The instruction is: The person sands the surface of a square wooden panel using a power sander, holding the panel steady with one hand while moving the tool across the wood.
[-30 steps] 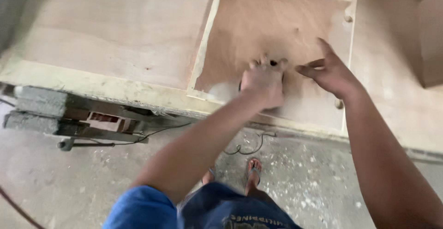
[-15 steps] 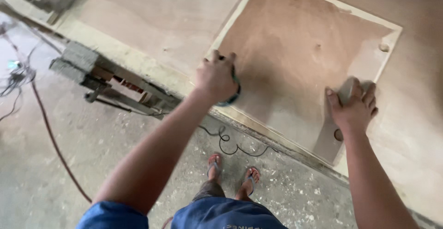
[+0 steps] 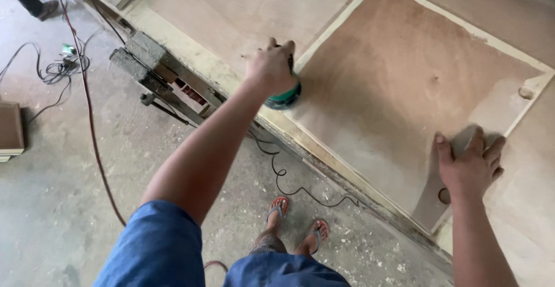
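My left hand (image 3: 272, 68) grips the top of a round green and black sander (image 3: 284, 97), pressing it on the near left corner of a reddish-brown plywood panel (image 3: 399, 84). The panel lies flat on a larger pale board (image 3: 231, 9) that serves as a bench top. My right hand (image 3: 469, 162) rests flat, fingers spread, on the panel's lighter sanded edge strip near its right corner, beside a round hole (image 3: 444, 195). Another round cut-out (image 3: 525, 92) sits at the panel's far right corner.
A black cord (image 3: 289, 174) trails on the concrete floor by my sandalled feet (image 3: 298, 220). A red cable (image 3: 87, 96) and tangled black wires (image 3: 55, 70) run at left. A wood and metal support (image 3: 156, 73) sticks out under the bench. Another person's foot (image 3: 43, 8) is at top left.
My left hand has slid the sander leftward along the panel's near edge to its corner. My right hand stays pressed on the panel's right edge. The camera view shifted left.
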